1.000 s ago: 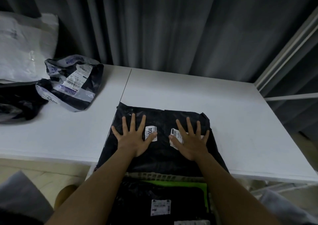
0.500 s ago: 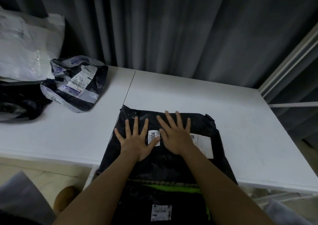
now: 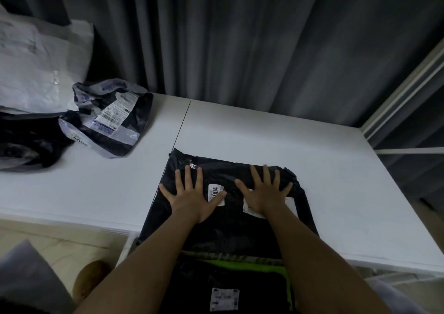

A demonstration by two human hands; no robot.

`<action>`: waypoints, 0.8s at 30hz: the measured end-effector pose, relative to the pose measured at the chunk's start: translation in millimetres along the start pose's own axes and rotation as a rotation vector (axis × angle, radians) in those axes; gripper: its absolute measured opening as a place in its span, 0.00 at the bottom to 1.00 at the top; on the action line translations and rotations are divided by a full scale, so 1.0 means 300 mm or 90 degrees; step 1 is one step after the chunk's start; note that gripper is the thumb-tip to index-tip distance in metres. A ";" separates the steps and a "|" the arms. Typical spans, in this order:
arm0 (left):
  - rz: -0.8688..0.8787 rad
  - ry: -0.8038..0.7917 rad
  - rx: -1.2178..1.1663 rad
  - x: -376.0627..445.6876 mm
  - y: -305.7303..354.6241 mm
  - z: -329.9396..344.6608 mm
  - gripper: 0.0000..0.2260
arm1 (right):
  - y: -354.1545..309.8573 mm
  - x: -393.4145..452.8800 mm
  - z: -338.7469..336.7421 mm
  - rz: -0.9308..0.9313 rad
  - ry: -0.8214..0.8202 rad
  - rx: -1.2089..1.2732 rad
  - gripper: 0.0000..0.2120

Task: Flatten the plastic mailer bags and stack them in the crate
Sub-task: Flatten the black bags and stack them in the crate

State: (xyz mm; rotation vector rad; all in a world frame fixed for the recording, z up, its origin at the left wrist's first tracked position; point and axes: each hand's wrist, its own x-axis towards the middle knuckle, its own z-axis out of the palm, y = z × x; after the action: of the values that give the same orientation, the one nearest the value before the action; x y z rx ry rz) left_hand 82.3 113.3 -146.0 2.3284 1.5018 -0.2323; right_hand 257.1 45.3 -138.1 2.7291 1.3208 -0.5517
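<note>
Left hand [image 3: 192,197] and right hand [image 3: 265,193], fingers spread, press flat on black mailer [image 3: 228,227]. Best to sweep outward, pushing air toward edges beyond fingertips.

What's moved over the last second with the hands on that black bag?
The right hand slid left toward the left hand, then back out right across the flat black plastic mailer bag. Left hand stayed pressed flat beside the white label. Nothing was gripped or released. The crumpled grey-and-black mailer stayed put.
</note>
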 end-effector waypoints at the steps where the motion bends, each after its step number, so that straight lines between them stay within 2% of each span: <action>1: 0.000 -0.004 -0.006 -0.005 -0.002 -0.001 0.44 | -0.002 -0.008 -0.015 -0.006 -0.001 -0.011 0.39; 7: 0.011 0.056 -0.006 -0.013 -0.020 0.016 0.43 | 0.044 -0.153 0.009 -0.114 0.028 -0.042 0.38; 13: 0.015 0.060 0.004 -0.013 -0.019 0.027 0.41 | 0.064 -0.176 0.092 -0.095 0.035 0.024 0.37; 24: 0.015 0.062 0.021 -0.007 -0.017 0.034 0.41 | 0.064 -0.164 0.136 -0.087 0.097 0.011 0.38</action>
State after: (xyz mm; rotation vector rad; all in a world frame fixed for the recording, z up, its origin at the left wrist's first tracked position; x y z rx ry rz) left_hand 77.4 109.5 -156.0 2.4133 1.5264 -0.1410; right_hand 232.1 -12.1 -161.2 2.7575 1.5525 -0.3720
